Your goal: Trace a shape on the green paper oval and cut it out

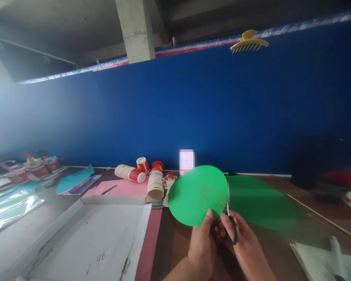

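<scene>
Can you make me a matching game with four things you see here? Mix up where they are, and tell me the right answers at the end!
Things:
1. Scissors
2. Green oval sheet
3. Yellow claw clip
4. Shallow white box

Places:
A. By the top edge of the blue wall
B. Held in the right hand
C. On the table, to the left of both hands
D. Held in the left hand

Right pairs: 1-B, 2-D, 3-A, 4-C.
</scene>
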